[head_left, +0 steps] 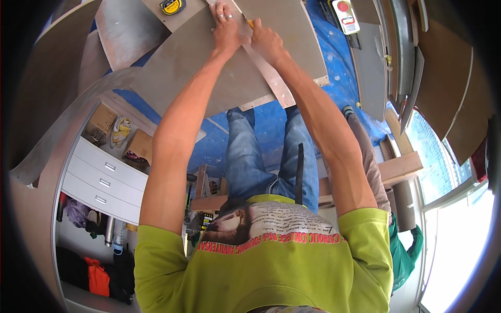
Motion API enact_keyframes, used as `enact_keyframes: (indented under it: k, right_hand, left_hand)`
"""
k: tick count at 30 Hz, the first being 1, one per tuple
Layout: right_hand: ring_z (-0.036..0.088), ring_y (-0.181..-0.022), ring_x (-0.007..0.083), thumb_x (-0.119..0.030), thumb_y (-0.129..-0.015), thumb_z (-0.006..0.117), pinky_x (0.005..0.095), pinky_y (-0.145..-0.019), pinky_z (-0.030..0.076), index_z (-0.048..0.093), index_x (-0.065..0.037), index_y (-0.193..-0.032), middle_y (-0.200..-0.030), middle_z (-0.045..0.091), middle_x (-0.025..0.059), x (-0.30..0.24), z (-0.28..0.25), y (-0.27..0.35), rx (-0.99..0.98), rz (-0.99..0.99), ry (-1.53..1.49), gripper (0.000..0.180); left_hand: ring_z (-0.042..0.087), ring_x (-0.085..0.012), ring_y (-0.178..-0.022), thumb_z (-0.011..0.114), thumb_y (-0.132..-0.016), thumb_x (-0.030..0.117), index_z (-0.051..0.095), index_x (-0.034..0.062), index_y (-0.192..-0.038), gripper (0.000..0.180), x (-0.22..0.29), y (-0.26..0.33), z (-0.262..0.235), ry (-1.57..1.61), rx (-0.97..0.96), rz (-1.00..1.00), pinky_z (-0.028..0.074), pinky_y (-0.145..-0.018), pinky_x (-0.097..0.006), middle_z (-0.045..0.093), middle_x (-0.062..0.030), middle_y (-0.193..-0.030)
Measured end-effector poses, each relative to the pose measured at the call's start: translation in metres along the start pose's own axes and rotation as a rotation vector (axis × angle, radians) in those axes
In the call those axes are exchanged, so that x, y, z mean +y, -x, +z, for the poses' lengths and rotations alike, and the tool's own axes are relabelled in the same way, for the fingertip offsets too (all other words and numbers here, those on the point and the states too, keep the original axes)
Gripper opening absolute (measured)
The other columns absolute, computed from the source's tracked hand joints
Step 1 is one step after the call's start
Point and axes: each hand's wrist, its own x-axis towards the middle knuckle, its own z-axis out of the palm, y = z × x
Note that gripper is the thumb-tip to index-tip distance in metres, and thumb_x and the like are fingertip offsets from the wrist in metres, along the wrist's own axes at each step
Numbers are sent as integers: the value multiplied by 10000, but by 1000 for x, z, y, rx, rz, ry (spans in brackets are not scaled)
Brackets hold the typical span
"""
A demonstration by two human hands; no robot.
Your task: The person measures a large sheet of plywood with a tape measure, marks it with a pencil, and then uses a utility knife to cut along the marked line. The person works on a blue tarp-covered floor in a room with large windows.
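A large grey board [209, 68] lies flat over blue sheeting [271, 125]. A long metal ruler [269, 73] lies slanted across the board. The left hand [225, 26] presses flat on the ruler, grip released. The right hand [263, 39], beside it, is clenched on a yellow pencil [250, 23]. A tape measure [172, 6] sits nearby.

Both arms stretch forward, left hand [227, 28] flat, right hand [266, 39] curled, fingers bent.
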Motion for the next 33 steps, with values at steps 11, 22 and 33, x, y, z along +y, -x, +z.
enact_keyframes:
  k: [11,22,33]
  right_hand:
    - [709,-813,422,-88,-946,499,503,-696,572,439,-38,-1230,-848,707,217,36,25,38,37,5,45,295]
    - [707,-791,420,-57,-920,536,506,-677,573,447,-45,-1189,-819,701,210,72,46,85,47,21,58,283]
    - [676,-741,486,-53,-904,528,569,-657,543,418,-79,-1209,-789,680,265,116,73,130,62,61,-31,325]
  left_hand:
    - [182,-405,-1497,992,-501,210,190,-110,-1502,1321,21,7,-20,138,-43,-107,372,-1161,-481,106,-227,-1606]
    - [281,-408,-1458,1003,-484,220,152,-121,-1505,1372,24,6,-25,169,-84,-153,400,-1147,-441,89,-216,-1612]
    - [233,-405,-1481,1005,-480,219,125,-143,-1503,1398,21,5,-23,129,-50,-125,359,-1181,-407,68,-234,-1613]
